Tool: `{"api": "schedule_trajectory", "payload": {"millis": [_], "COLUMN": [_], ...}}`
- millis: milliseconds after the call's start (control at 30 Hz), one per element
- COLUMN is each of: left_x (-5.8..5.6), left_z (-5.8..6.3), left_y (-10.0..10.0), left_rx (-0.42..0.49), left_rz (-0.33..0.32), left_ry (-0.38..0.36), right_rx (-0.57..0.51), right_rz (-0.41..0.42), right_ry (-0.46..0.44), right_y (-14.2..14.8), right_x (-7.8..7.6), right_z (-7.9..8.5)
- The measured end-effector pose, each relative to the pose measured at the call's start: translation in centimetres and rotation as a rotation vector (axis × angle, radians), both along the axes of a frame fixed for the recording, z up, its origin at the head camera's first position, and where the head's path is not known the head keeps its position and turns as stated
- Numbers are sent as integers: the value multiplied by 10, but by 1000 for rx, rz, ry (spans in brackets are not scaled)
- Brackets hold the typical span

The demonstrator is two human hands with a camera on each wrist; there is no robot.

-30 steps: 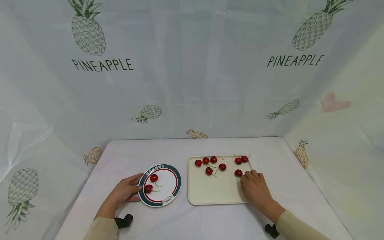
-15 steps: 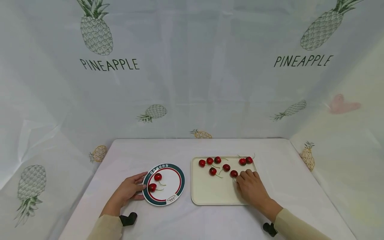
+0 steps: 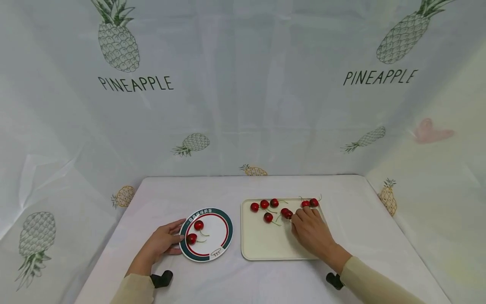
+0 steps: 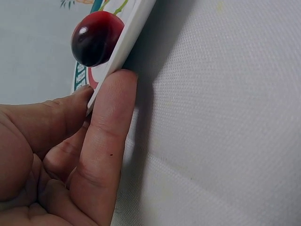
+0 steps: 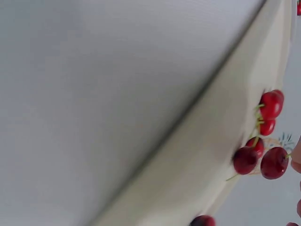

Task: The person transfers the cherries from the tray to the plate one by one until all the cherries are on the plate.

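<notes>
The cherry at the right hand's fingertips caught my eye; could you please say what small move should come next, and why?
I'd probably lift the cherry gently toward the plate: the right hand seems to pinch its stem, a neighbouring cherry sits close by, and the left hand holds the plate, which has bare room beside its two cherries.

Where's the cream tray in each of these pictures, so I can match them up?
Head: cream tray, right of the plate, partly covered by the right hand.
Left wrist: not in it.
Right wrist: cream tray as a diagonal band, bottom middle to top right.
Shared landmark: the white tablecloth, in all three views.
</notes>
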State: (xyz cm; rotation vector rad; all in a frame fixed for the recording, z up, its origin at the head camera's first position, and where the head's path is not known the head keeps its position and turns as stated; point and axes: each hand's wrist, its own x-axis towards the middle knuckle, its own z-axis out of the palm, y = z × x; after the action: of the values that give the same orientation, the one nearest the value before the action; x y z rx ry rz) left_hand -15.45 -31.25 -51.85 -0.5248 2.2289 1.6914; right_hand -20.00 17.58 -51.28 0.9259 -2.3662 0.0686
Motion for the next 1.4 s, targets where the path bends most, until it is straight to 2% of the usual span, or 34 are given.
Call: {"api": "schedule_trajectory", "payload": {"millis": [167,333,567,767,1067,1300,1400], "left_x": [1,1,2,2,2,0,0], "left_z": [1,0,-1,-2,1,1,1], "left_y": [-2,-2,-1,-1,-1,-2,-2], "left_rx": [0,5,3,-3,-1,3,0], "left_rz": [3,0,3,5,1,3,4], "left_ry": [2,9,13,13,18,10,3], "right_rx": [-21,16,74,161,272,310,335], "right_rz": [77,114,135,120,138,170,180], "right_ry": [56,77,32,-51,-110,-38,-34], "right_y": [-21,-44,-81,-119,-172,-204,-213], "right_x": [-5,-10,-14,-15,-21,-25,-25], "right_z": [11,16,20,25,19,8,4]}}
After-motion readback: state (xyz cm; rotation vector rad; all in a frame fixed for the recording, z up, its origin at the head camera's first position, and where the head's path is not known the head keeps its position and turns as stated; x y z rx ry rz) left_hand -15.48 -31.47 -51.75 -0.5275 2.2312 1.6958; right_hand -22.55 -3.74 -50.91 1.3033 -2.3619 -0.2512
